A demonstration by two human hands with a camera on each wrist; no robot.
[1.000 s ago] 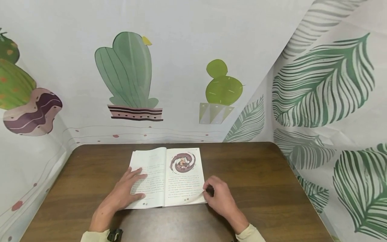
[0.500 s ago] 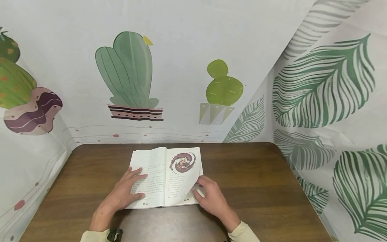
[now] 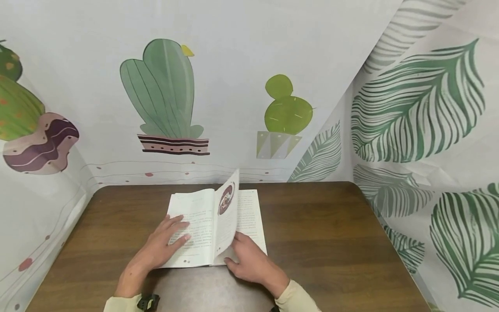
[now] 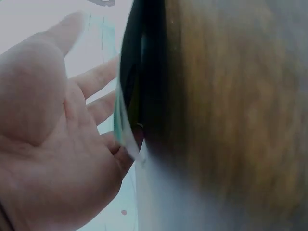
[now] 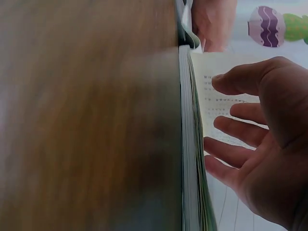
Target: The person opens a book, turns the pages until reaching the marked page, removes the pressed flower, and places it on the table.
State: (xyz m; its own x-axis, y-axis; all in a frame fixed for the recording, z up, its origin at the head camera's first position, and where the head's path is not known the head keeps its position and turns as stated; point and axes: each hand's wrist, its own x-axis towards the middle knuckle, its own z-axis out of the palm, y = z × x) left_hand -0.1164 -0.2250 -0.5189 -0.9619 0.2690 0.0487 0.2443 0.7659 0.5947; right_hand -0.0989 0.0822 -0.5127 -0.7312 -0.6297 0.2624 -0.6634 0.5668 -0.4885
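An open book (image 3: 199, 256) lies on the table, printed text on both sides. One leaf (image 3: 229, 225) with a round swirl picture stands raised from the right half, bent toward the spine. My right hand (image 3: 251, 262) is behind this leaf, its fingers against the leaf's lower outer part; in the right wrist view the right hand's (image 5: 274, 139) fingers are extended and spread over the page. My left hand (image 3: 160, 242) rests spread on the left page. The left wrist view shows the left hand's (image 4: 57, 139) palm beside the book's edge (image 4: 120, 113), some fingertips hidden.
The brown wooden table (image 3: 323, 242) reaches around the book on all sides. Behind it hangs a white wall cloth (image 3: 234, 86) with printed cacti and leaves. A dark watch (image 3: 149, 302) sits on the left wrist.
My right hand has moved left from the book's lower right corner, and the picture leaf has swung up off the right side. The left hand stays on the left page, its thumb shifted slightly upward.
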